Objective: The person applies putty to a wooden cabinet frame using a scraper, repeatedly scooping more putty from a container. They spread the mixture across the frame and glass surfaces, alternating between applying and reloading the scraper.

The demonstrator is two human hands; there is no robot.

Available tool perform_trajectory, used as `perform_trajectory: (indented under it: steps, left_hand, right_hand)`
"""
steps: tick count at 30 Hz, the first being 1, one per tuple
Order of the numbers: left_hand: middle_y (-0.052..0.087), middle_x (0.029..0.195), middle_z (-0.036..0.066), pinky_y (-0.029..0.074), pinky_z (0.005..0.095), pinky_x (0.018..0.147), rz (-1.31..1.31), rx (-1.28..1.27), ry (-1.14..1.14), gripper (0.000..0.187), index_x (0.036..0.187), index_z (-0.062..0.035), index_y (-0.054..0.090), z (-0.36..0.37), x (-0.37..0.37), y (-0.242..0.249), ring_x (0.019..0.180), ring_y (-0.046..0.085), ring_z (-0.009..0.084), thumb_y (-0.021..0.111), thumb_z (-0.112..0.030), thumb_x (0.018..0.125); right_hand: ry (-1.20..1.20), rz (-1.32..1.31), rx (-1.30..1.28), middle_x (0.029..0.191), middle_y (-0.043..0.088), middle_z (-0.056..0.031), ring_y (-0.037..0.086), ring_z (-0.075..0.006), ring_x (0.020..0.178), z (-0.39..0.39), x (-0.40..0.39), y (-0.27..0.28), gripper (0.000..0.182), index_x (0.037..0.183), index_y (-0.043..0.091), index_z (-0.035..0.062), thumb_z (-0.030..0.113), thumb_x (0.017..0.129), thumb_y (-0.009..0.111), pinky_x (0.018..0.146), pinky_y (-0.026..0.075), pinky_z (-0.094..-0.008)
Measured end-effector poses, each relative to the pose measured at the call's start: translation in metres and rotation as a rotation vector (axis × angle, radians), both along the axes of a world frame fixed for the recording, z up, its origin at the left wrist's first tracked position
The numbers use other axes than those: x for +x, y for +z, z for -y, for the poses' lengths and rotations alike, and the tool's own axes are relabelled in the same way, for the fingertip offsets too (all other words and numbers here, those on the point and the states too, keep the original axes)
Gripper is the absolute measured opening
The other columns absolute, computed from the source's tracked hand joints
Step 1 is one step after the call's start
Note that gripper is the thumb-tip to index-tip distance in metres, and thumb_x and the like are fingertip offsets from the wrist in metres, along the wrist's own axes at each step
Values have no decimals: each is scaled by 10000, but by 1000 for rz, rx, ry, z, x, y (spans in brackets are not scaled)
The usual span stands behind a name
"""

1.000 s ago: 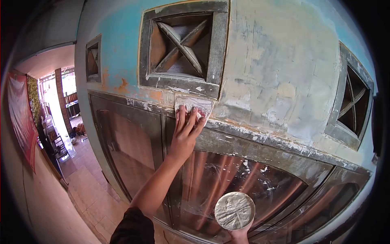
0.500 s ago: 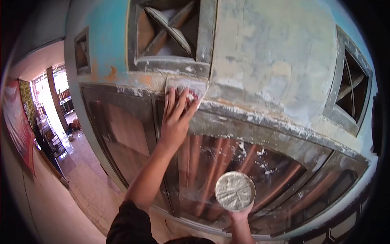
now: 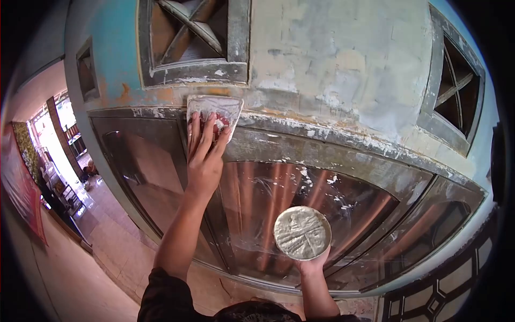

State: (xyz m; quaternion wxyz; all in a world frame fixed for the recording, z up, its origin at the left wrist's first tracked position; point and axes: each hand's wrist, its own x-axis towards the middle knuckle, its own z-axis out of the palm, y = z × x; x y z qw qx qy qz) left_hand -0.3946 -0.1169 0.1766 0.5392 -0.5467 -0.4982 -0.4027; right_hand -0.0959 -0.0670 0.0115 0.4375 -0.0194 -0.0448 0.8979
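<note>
The left hand (image 3: 205, 155) grasps a white-smeared scraper (image 3: 227, 110), fingers spread over its reddish middle, at the window frame's (image 3: 332, 145) top edge; blade contact is unclear. Rightward, before the glass pane (image 3: 255, 214), the right hand (image 3: 315, 264) clasps a round tub (image 3: 330, 238) of pale, groove-crossed putty (image 3: 302, 233).

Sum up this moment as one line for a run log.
Left hand: holding flat spreader, below crossed vent | Right hand: holding round tub of pale paste

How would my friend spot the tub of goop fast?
Find the wide glass pane in the middle. In front of it, the right hand holds the tub: round, with pale ridged paste, unlike the flat spreader in the left hand.
</note>
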Motion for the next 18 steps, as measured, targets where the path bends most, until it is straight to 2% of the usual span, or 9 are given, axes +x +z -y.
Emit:
perform_trajectory:
  steps: [4, 6, 8, 10, 12, 15, 18]
  left_hand:
    - [495, 1503, 174, 340, 602, 1148, -28, -49, 22, 473, 1289, -101, 672, -18, -7, 12, 1421, 387, 484, 593, 84, 861]
    - [479, 1519, 174, 322, 625, 1153, -21, -78, -15, 513, 1327, -110, 643, -33, -14, -3, 1434, 357, 499, 584, 97, 861]
    - [463, 1530, 180, 310, 641, 1155, 28, -97, -49, 540, 1350, -117, 622, -34, -14, -14, 1445, 328, 509, 577, 109, 861]
    - [465, 1529, 179, 320, 640, 1150, 36, -105, -49, 559, 1362, -124, 615, -30, -11, -23, 1439, 336, 513, 575, 116, 858]
    - [505, 1492, 197, 322, 591, 1161, 52, -75, -9, 434, 1250, -63, 699, -19, -6, -32, 1426, 377, 493, 577, 126, 878]
    - [538, 1445, 240, 337, 566, 1151, 100, 19, -29, 380, 1186, -35, 730, 1, 4, -17, 1404, 422, 485, 600, 129, 869]
    - [489, 1489, 243, 311, 551, 1169, 111, 30, 10, 428, 1234, -38, 703, 3, -1, 14, 1429, 378, 488, 580, 133, 862]
  right_hand:
    - [-27, 44, 35, 1372, 596, -153, 566, -386, 1249, -1, -2, -6, 548, 1355, 588, 80, 450, 1002, 394, 1088, 435, -566]
    - [-16, 35, 17, 1374, 595, -153, 569, -387, 1246, -4, 0, -13, 552, 1360, 586, 82, 455, 1007, 383, 1085, 439, -569]
    - [-113, 116, 23, 1372, 595, -159, 570, -386, 1245, -3, 0, -13, 548, 1356, 588, 76, 450, 1010, 385, 1084, 442, -567]
    - [-77, 75, 34, 1363, 601, -163, 576, -386, 1236, -3, 2, -12, 541, 1347, 593, 70, 444, 1012, 389, 1077, 449, -565]
    - [-59, -47, -49, 1390, 582, -165, 566, -404, 1246, -10, 7, -26, 547, 1375, 574, 81, 456, 1010, 412, 1068, 451, -607]
    - [-74, 25, -3, 1382, 589, -162, 571, -398, 1241, -12, 9, -33, 541, 1368, 579, 84, 452, 1010, 411, 1064, 453, -607]
    - [-55, 41, -22, 1385, 588, -165, 571, -402, 1240, -13, 13, -34, 534, 1373, 578, 87, 443, 1012, 409, 1064, 449, -617]
